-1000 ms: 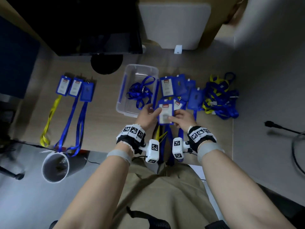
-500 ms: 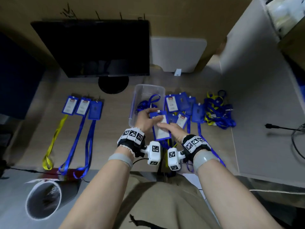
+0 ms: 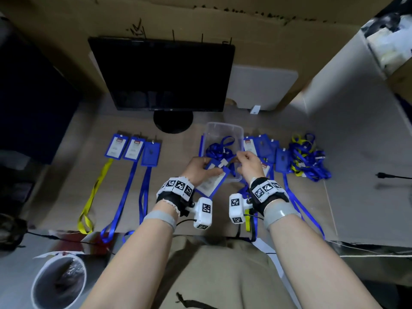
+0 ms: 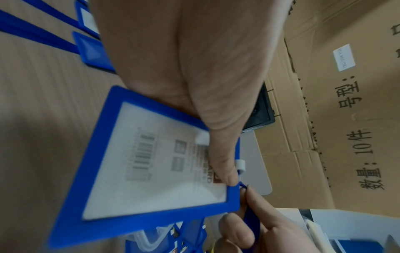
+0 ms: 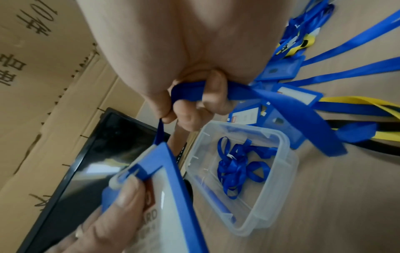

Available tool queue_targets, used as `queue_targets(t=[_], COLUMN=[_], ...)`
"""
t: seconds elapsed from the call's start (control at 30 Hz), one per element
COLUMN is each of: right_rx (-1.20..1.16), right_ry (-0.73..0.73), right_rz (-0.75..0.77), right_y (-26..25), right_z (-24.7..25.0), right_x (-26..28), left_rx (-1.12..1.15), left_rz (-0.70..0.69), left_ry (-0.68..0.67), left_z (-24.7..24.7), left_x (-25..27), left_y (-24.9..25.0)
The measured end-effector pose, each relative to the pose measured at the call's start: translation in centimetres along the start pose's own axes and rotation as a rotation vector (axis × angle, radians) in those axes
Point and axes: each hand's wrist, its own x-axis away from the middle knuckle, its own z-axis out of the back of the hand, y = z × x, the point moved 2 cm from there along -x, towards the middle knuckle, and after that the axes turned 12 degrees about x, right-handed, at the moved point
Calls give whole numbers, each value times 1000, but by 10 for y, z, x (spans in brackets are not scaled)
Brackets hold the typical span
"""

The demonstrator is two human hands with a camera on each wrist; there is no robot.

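Observation:
My left hand [image 3: 198, 168] grips a blue badge holder [image 3: 213, 180] with a white card inside, lifted above the desk near the clear box. Its thumb [image 4: 218, 159] presses on the card face by the white clip [image 4: 240, 165]. My right hand [image 3: 248, 162] pinches the blue lanyard [image 5: 279, 106] at the holder's top edge [image 5: 160, 154], and the strap runs on through its curled fingers [image 5: 214, 95]. The strap trails off toward the desk at the right.
A clear plastic box [image 3: 239, 132] with a tangle of blue lanyards [image 3: 219, 150] sits mid-desk. Three badges with lanyards [image 3: 133, 148] lie to the left, more badge holders [image 3: 263, 146] and a lanyard pile [image 3: 308, 159] to the right. A monitor [image 3: 162, 74] stands behind, and a bin [image 3: 59, 282] stands on the floor.
Both hands lifted the badge holder from the desk and shifted it left toward the box. The right hand moved from the card face to the lanyard at its top. The head view tilted up.

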Motion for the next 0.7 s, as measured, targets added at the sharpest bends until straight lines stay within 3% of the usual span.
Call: queue_targets(t=[0.17,0.27,0.4,0.57,0.7], right_rx=[-82,-100,29,244,446], right_ry=[71,-16,-67,-84,-73], right_rz=[-45,28,179,251,310], right_y=[-16,-24,-31,-26,-21], right_z=[-2,7,19,26,35], right_x=[11,19,25,22,11], left_rx=[-27,-78,-172,-289,-451], left_rz=[-19,-41,-32,-19,-73], left_ry=[-102,-78,-66,-80,30], left_z=[3,0,-6,-22,-37], left_x=[1,1,-6,-13,-14], left_y=[10,12,6,7,13])
